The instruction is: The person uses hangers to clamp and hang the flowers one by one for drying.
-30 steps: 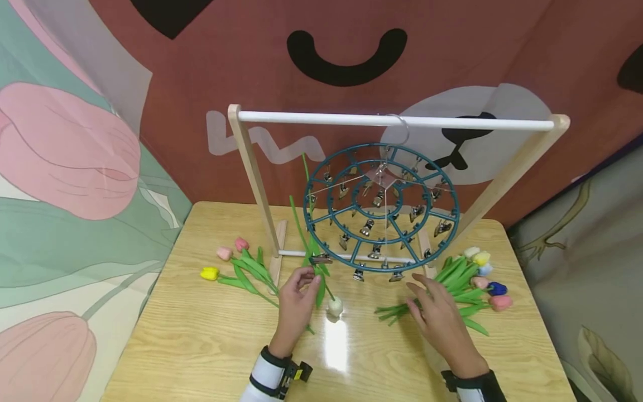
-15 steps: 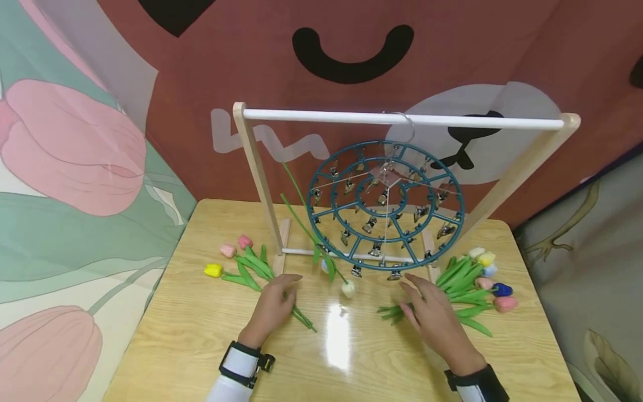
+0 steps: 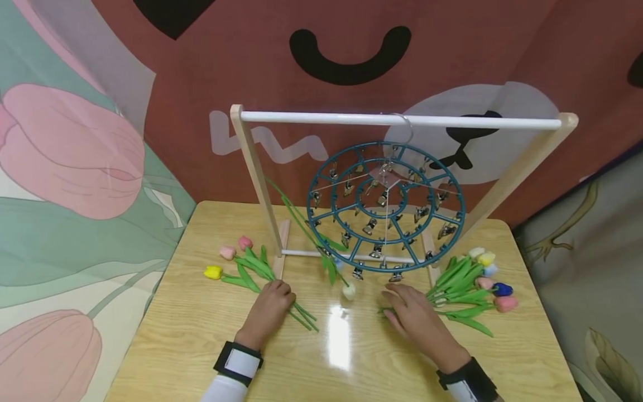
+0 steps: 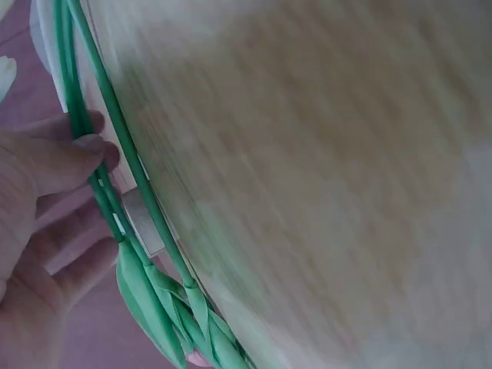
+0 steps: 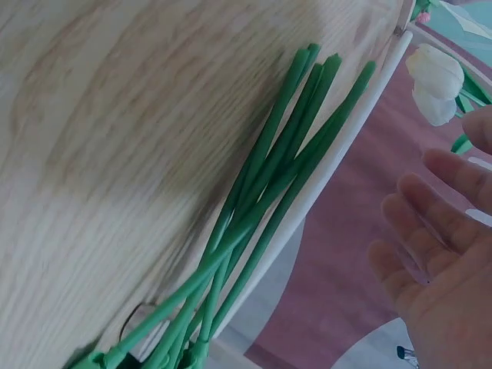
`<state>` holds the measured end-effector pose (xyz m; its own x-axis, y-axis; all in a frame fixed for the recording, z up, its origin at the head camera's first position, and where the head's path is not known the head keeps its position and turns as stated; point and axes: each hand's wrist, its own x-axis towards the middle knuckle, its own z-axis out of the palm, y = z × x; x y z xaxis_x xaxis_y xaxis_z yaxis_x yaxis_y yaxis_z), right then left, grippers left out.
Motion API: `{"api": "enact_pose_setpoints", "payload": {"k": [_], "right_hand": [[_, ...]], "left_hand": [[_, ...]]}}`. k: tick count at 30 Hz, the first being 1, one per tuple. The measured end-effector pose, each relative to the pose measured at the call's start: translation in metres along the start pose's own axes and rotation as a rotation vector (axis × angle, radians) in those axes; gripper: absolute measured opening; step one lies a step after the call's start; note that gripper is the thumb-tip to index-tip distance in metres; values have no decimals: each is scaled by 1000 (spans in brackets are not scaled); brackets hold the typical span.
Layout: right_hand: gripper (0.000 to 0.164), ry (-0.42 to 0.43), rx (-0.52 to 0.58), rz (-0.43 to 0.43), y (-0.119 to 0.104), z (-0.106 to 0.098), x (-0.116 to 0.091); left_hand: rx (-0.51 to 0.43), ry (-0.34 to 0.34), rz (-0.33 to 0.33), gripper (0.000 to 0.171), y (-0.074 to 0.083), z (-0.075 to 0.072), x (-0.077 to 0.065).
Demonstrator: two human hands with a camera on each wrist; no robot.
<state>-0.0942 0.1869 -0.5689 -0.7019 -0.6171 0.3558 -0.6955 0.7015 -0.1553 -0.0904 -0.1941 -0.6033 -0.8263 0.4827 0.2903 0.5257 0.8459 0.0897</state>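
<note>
My left hand (image 3: 268, 312) is low over the table at the left, on the stems of artificial tulips with two pink heads (image 3: 228, 253) and a yellow head (image 3: 213, 272). In the left wrist view its thumb and fingers pinch green stems (image 4: 74, 96); another stem (image 4: 154, 204) runs alongside. My right hand (image 3: 414, 318), fingers loosely spread, is over the stem ends of a bigger tulip bunch (image 3: 457, 285). In the right wrist view its fingers are apart from those stems (image 5: 269, 177). A white tulip (image 3: 349, 291) hangs head down from the blue round clip hanger (image 3: 384, 268).
The hanger hooks over the white rail (image 3: 321, 118) of a wooden stand (image 3: 258, 178). Several metal clips (image 3: 369, 226) dangle from its rings. A light blue tulip (image 3: 339, 263) hangs behind the white one. A printed cloth (image 3: 191, 167) backs the table (image 3: 166, 346).
My left hand has left the hanging tulip, moved left and down, and taken hold of the lying stems. The hanging tulips swing. My right hand has shifted slightly left and down.
</note>
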Motion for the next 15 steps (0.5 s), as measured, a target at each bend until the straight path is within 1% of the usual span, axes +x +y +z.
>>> {"api": "enact_pose_setpoints", "payload": {"k": [4,8,10,12,15], "right_hand": [[44,-3,8,-7,-4,4,1],[31,17,8,-31,-9,6,2],[24,29,19,-48,-13,7,4],[22,35,36,-63,-18,8,4],[17,25,95,-62,-27,9,6]], "left_hand": [[32,36,63,15,0,-1,0],[51,80,114,22,2,-6,1],[58,99,132,27,5,-11,3],[60,117,148,32,9,-17,6],[50,148,177,35,18,-28,11]]}}
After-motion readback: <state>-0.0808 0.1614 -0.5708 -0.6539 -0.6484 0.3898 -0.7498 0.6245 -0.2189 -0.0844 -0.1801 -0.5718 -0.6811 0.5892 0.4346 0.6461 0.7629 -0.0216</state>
